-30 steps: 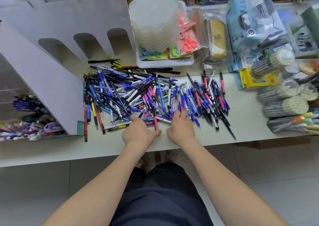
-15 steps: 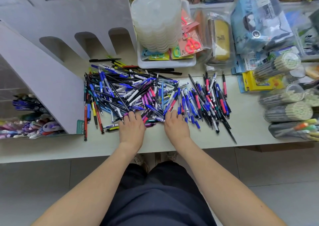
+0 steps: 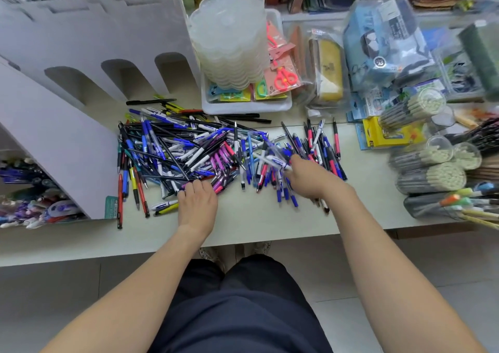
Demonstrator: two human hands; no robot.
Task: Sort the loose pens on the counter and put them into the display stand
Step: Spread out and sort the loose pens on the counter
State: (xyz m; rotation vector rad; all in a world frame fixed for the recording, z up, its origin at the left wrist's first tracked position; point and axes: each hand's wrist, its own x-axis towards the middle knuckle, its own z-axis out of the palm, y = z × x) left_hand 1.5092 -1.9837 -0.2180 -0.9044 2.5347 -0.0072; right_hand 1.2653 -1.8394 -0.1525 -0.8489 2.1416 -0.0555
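Two hands: left hand [image 3: 198,203] rests relaxed on the pens [image 3: 175,150]; right hand [image 3: 310,178] pinches a white-and-blue pen [image 3: 273,161].

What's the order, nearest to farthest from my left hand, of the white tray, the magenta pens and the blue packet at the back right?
1. magenta pens: in the pile, just ahead of the left hand.
2. white tray: behind the pile, centre.
3. blue packet: far back, to the right.
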